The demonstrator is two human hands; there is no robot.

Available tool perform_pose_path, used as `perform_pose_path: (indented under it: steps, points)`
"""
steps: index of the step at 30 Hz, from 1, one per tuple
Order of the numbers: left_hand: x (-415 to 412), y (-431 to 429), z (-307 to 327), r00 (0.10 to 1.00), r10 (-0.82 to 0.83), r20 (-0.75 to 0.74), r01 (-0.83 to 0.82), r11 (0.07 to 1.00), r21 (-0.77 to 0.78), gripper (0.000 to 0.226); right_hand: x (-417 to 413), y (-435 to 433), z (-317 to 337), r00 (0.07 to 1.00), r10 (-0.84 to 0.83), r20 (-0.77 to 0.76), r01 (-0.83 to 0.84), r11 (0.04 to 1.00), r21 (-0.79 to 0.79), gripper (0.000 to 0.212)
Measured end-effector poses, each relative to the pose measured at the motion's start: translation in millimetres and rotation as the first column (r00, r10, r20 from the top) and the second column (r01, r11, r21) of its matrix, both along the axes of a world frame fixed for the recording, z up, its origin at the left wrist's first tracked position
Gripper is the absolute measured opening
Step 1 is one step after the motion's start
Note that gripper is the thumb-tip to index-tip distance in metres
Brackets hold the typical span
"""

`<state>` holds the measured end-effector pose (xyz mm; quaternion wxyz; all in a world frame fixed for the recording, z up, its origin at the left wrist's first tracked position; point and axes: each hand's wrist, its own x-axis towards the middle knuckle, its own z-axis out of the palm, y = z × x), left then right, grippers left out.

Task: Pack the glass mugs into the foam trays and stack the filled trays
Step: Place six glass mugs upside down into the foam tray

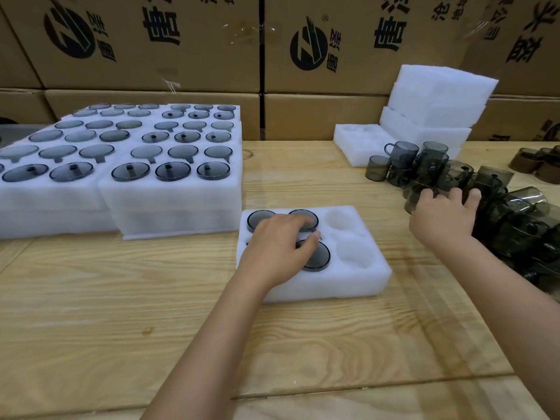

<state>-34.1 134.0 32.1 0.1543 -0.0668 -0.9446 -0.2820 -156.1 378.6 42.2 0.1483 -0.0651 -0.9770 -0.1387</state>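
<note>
Here, my left hand (278,247) lay flat on the packed mugs (319,257) in the foam tray (357,283); my right hand (445,216) spread, gripping nothing, over the loose mugs (515,228).

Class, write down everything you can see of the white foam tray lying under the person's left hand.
The foam tray is a white, soft-looking rectangular block with round pockets in two rows of three. It lies flat on the wooden table. Its two right-hand pockets are empty; dark glass mugs show in three others, and the last is mostly hidden. The left hand rests across those mugs.
</note>
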Motion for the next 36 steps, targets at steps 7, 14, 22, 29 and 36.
perform_pose_path:
  steps: [7, 14, 22, 29, 36]
  points:
    - [0, -2, 0, 1.000, -0.003, 0.030, 0.001, 0.997, 0.079, 0.029, 1, -6, -4, 0.988, 0.107, -0.114, -0.129, 0.970, -0.208, 0.028]
    - [-1, -4, -1, 0.999, -0.004, 0.054, -0.002, 0.992, 0.122, 0.031, 13, -28, -18, 0.962, 0.196, -0.192, -0.265, 0.848, -0.459, 0.034]
    - [-2, -3, -1, 0.998, 0.004, 0.056, -0.011, 0.991, 0.132, 0.029, 16, -33, -41, 0.986, 0.066, -0.152, -0.155, 0.688, -0.709, 0.047]
    - [-6, -6, 4, 0.984, -0.010, 0.176, -0.021, 0.985, 0.170, 0.032, 17, -32, -31, 0.917, 0.151, -0.368, -0.393, 0.488, -0.780, 0.045]
    - [-24, 9, 23, 0.987, -0.070, 0.146, 0.034, 0.971, 0.238, 0.055, 34, -63, -5, 0.714, 0.451, -0.536, -0.604, 0.009, -0.797, 0.063]
